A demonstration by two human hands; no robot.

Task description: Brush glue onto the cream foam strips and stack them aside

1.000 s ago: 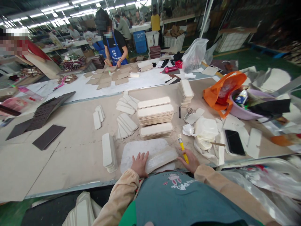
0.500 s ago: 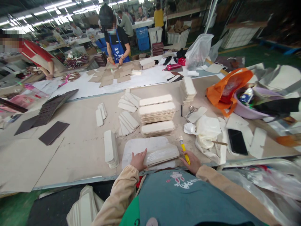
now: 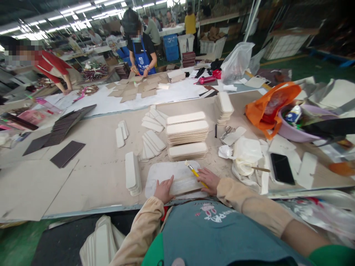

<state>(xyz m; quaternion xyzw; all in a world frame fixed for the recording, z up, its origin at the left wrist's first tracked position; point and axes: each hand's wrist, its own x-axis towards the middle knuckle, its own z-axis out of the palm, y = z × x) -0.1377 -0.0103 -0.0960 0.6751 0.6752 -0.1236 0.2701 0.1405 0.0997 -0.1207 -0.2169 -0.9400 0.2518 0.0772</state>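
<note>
My right hand (image 3: 209, 181) holds a yellow-handled paintbrush (image 3: 197, 174). The brush slants up and left, its pale bristles over the far side of a white rounded sheet (image 3: 161, 170). On that sheet, at its near edge, lies a low stack of long white rounded strips (image 3: 183, 186), partly hidden by my hands. My left hand (image 3: 164, 189) rests at the stack's left end with thumb and index finger spread, holding nothing up. Just beyond the sheet are neat stacks of similar cream strips (image 3: 187, 150), and another stack (image 3: 132, 173) stands to the left.
Fanned strips (image 3: 152, 145) lie beyond the sheet. On the right are scissors (image 3: 227, 130), a white plastic-wrapped container (image 3: 246, 151), a black phone (image 3: 282, 169), an orange bag (image 3: 273, 105) and a purple basin (image 3: 294, 133). Dark panels (image 3: 67, 154) lie left. Two people work across the table.
My right hand has moved left with the brush, from the stack's right end to above the sheet. The left hand stays at the stack. The view has shifted slightly.
</note>
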